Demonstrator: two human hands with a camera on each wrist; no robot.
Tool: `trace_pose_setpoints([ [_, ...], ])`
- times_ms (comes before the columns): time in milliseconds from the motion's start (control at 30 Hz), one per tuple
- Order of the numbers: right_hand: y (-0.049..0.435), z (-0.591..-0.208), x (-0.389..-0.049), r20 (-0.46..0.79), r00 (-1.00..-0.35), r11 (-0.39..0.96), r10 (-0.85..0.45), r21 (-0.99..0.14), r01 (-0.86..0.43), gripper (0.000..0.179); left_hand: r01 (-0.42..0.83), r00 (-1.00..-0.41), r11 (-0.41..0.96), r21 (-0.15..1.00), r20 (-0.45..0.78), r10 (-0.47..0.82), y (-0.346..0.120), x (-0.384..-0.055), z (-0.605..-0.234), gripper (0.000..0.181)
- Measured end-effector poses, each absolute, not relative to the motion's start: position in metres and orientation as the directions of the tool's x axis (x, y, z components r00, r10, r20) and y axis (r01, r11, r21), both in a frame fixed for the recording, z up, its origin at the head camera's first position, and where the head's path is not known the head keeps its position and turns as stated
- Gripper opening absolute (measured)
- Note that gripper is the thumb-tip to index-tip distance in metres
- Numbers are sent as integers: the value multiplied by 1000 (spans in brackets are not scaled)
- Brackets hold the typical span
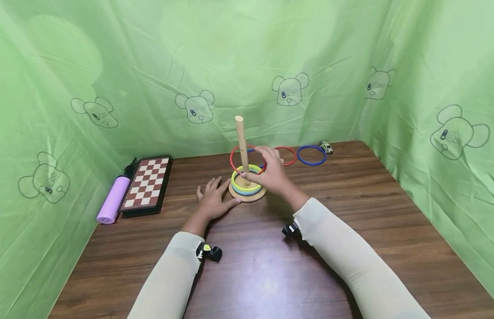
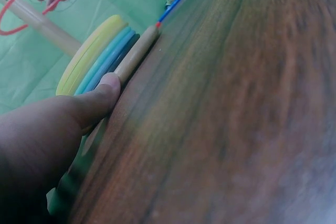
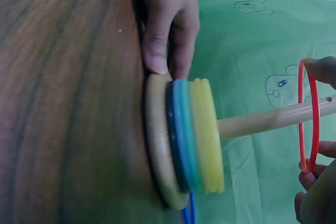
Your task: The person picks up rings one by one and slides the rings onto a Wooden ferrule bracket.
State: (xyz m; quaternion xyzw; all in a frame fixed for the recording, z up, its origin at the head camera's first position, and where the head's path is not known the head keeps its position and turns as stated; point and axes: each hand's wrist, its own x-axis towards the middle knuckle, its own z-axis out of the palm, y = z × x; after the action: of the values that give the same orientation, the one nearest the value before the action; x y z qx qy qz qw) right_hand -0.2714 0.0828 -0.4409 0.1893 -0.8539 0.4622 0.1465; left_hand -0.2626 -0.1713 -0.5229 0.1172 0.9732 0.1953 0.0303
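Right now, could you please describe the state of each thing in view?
Peg: upright
Raised red ring: held around peg
Stacked rings: around peg
Base: flat
Rear red ring: flat
Rightmost blue ring: flat
Checkered board: flat
Purple cylinder: on its side
Toy car: apparently upright

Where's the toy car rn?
Head view: toy car sits right of center, near the far edge of the table, just right of the rightmost blue ring.

1. Chessboard (image 1: pixel 146 182) placed on table's (image 1: pixel 370 212) left side.
2. Purple tube (image 1: pixel 113 201) laid just beside chessboard.
3. Toy car (image 1: pixel 326 147) set near far edge.
4. Green curtain (image 1: pixel 239 48) printed with mouse heads (image 1: pixel 291 92).
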Motion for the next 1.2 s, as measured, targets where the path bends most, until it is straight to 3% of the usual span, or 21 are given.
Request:
trace_pose_setpoints([
  [833,82,-470,-279,290,-921,570,-259,-724,-388,96,218,-971,859,464,13,239,-172,-269,-529,96],
  [1200,83,-487,-282,271,-921,584,-281,-713,-388,97,227,-969,880,416,12,245,-171,-262,-524,94],
])
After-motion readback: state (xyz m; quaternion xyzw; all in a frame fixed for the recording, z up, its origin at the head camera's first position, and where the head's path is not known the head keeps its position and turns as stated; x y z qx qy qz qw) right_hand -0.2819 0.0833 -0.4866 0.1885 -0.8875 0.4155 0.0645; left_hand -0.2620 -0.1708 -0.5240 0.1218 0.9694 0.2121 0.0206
